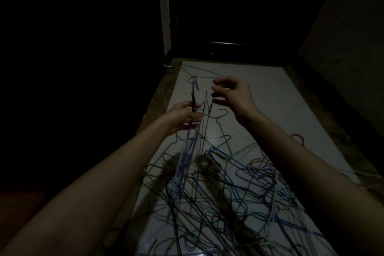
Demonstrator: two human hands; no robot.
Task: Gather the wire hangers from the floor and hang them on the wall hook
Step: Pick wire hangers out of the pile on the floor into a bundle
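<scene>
A bunch of purple wire hangers (188, 151) hangs from the left hand (182, 118), its hooks rising just above the fingers (194, 108), which are closed around the necks. Just right of it, a dark wire hanger (209, 110) is pinched at its top between the thumb and fingertips of the right hand (232, 94), the other fingers loosely curled. Below and nearer, a tangled pile of hangers (239, 189), blue, green and dark, covers the pale tiled floor (259, 89). A few single hangers lie farther off. Dark walls flank the floor on both sides.
</scene>
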